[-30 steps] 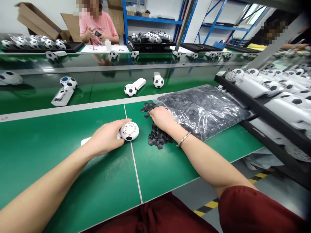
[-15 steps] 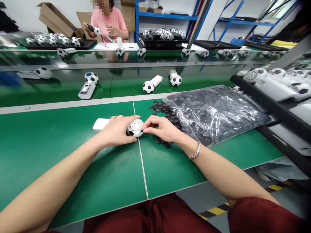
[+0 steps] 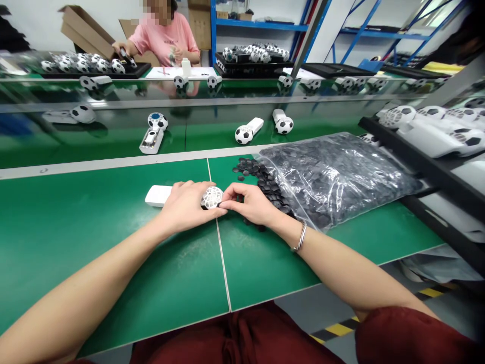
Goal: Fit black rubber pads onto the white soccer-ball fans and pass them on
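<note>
My left hand (image 3: 185, 205) is wrapped round a white football-shaped housing with a handle (image 3: 212, 196), which lies on the green table. The ball end faces right, with open lattice on top and a few black patches low on its side. Its flat white handle sticks out to the left behind my fingers. Finger and thumb of my right hand (image 3: 246, 203) are pinched at the ball's right edge, on a small black piece mostly hidden by the fingertips. Just behind that hand, loose black pieces (image 3: 271, 187) spill from a clear plastic bag (image 3: 341, 174).
Beyond the table edge, a green conveyor belt (image 3: 208, 131) carries several football-headed units (image 3: 244, 134). Black trays (image 3: 428, 162) of white housings are stacked at the right. Across the line, a person in a pink shirt (image 3: 168, 40) works beside a full tray (image 3: 94, 71).
The ball has turned slightly under my left hand, and my thumb reaches further along it. Units on the near belt moved right, those on the far belt left. The co-worker's hand lowered to the tray.
</note>
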Available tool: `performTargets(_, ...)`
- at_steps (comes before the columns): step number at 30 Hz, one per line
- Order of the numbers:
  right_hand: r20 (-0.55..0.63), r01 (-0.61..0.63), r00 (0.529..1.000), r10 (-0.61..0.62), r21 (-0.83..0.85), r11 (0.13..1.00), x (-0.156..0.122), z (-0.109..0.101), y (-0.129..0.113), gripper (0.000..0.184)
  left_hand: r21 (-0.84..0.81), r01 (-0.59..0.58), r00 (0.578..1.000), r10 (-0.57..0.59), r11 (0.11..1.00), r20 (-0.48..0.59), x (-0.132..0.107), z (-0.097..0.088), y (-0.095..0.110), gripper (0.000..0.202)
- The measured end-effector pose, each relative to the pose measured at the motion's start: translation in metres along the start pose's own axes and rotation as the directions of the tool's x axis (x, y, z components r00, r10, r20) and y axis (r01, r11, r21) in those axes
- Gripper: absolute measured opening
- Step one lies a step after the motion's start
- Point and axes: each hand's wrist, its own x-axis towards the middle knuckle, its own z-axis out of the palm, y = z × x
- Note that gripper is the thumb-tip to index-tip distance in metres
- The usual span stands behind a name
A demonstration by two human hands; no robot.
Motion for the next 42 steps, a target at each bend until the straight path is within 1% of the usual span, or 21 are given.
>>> performTargets(6,-0.025,-0.079,0.997,0.079,-0.012,0.997,0.002,0.004,0.001,0.010,0.003,-0.008,0.999,0.009,1.000,-0.036,0.001,0.002,0.004,0.054)
performTargets(8,-0.002,-0.100,0.995,0.100,-0.038,0.994,0.004,0.002,0.001,0.013,0.000,-0.020,0.999,0.020,1.000,-0.041,0.001,0.002,0.004,0.052)
performTargets(10,0.032,-0.113,0.992,0.118,-0.132,0.985,0.005,-0.006,-0.001,0.017,-0.019,-0.056,0.998,0.055,0.998,-0.038,0.001,0.002,0.002,0.052)
performTargets(11,0.022,-0.117,0.992,0.126,-0.234,0.965,0.005,-0.012,-0.002,0.020,-0.032,-0.085,0.996,0.083,0.996,-0.031,0.000,0.002,0.001,0.053)
performTargets(12,-0.015,-0.131,0.991,0.135,-0.367,0.921,0.005,-0.020,-0.003,0.022,-0.044,-0.115,0.993,0.114,0.992,-0.019,-0.001,0.002,0.000,0.056)
performTargets(13,-0.069,-0.163,0.986,0.149,-0.513,0.843,0.005,-0.028,-0.004,0.023,-0.052,-0.139,0.990,0.139,0.989,-0.004,-0.002,0.002,-0.001,0.061)
performTargets(15,-0.178,-0.259,0.965,0.190,-0.735,0.627,0.003,-0.042,-0.004,0.023,-0.036,-0.157,0.987,0.158,0.987,0.025,-0.004,0.000,0.000,0.072)
performTargets(16,-0.202,-0.294,0.953,0.224,-0.793,0.534,0.003,-0.047,-0.003,0.023,-0.011,-0.148,0.988,0.148,0.989,0.032,-0.005,-0.001,0.002,0.075)
performTargets(17,-0.203,-0.308,0.944,0.261,-0.825,0.475,0.002,-0.050,-0.002,0.022,0.019,-0.135,0.990,0.134,0.991,0.032,-0.007,-0.002,0.004,0.077)
performTargets(18,-0.185,-0.304,0.939,0.290,-0.842,0.447,0.002,-0.052,0.000,0.020,0.048,-0.127,0.992,0.126,0.991,0.030,-0.008,-0.003,0.006,0.076)
performTargets(19,-0.158,-0.286,0.939,0.305,-0.850,0.442,0.002,-0.052,0.001,0.018,0.070,-0.131,0.991,0.129,0.989,0.029,-0.009,-0.005,0.007,0.072)
performTargets(21,-0.116,-0.252,0.945,0.307,-0.855,0.453,0.003,-0.050,0.005,0.015,0.079,-0.171,0.985,0.167,0.982,0.050,-0.011,-0.009,0.009,0.064)
performTargets(23,-0.098,-0.238,0.948,0.302,-0.849,0.471,0.004,-0.048,0.007,0.014,0.052,-0.221,0.973,0.217,0.974,0.082,-0.013,-0.013,0.008,0.056)
performTargets(24,-0.096,-0.239,0.948,0.302,-0.843,0.482,0.004,-0.047,0.007,0.013,0.026,-0.239,0.967,0.236,0.971,0.096,-0.014,-0.013,0.007,0.055)
performTargets(27,-0.081,-0.238,0.948,0.308,-0.822,0.517,0.005,-0.048,0.006,0.013,-0.101,-0.266,0.954,0.277,0.959,0.118,-0.016,-0.009,0.004,0.058)
performTargets(30,-0.021,-0.193,0.953,0.303,-0.814,0.548,0.005,-0.050,0.003,0.015,-0.230,-0.226,0.964,0.251,0.947,0.084,-0.015,-0.001,0.005,0.053)
performTargets(33,0.019,-0.144,0.965,0.260,-0.793,0.593,0.004,-0.049,-0.002,0.015,-0.288,-0.185,0.980,0.199,0.940,0.021,-0.011,0.005,0.006,0.047)
performTargets(35,0.014,-0.136,0.976,0.216,-0.738,0.660,0.003,-0.046,-0.007,0.014,-0.317,-0.200,0.977,0.212,0.927,0.003,-0.009,0.007,0.004,0.046)
performTargets(37,0.002,-0.125,0.986,0.164,-0.635,0.762,0.002,-0.041,-0.010,0.015,-0.344,-0.229,0.969,0.246,0.911,0.007,-0.007,0.007,0.000,0.047)
performTargets(40,0.009,-0.098,0.994,0.112,-0.412,0.906,-0.001,-0.033,-0.013,0.016,-0.366,-0.258,0.959,0.284,0.894,0.016,-0.006,0.007,-0.006,0.048)
performTargets(42,0.034,-0.118,0.991,0.131,-0.258,0.959,-0.002,-0.029,-0.013,0.014,-0.369,-0.267,0.956,0.294,0.890,0.016,-0.005,0.007,-0.009,0.049)
